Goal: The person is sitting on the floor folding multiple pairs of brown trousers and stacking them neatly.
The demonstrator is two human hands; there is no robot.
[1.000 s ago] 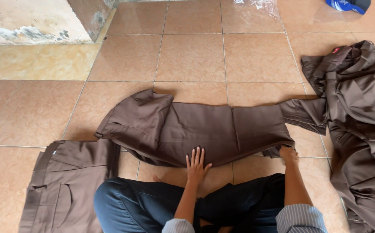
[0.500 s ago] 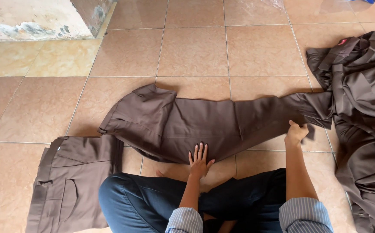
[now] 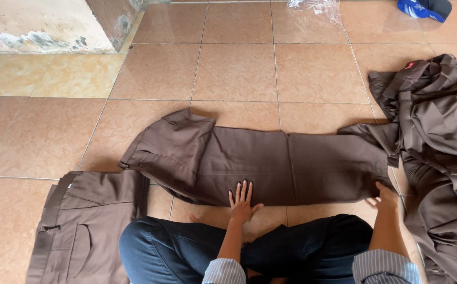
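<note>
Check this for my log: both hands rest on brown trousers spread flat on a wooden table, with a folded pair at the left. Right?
Not quite. The brown trousers lie on a tiled floor, as the head view shows. The left hand and right hand do rest on them, and the folded pair is at the left.

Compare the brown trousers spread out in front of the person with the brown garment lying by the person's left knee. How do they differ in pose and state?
The spread trousers lie stretched sideways across the tiles; the folded garment is a compact rectangle.
Both hands touch the spread trousers: the left hand flat on the near edge, the right hand at the leg end. No hand touches the folded garment.
Both are the same brown cloth.
</note>
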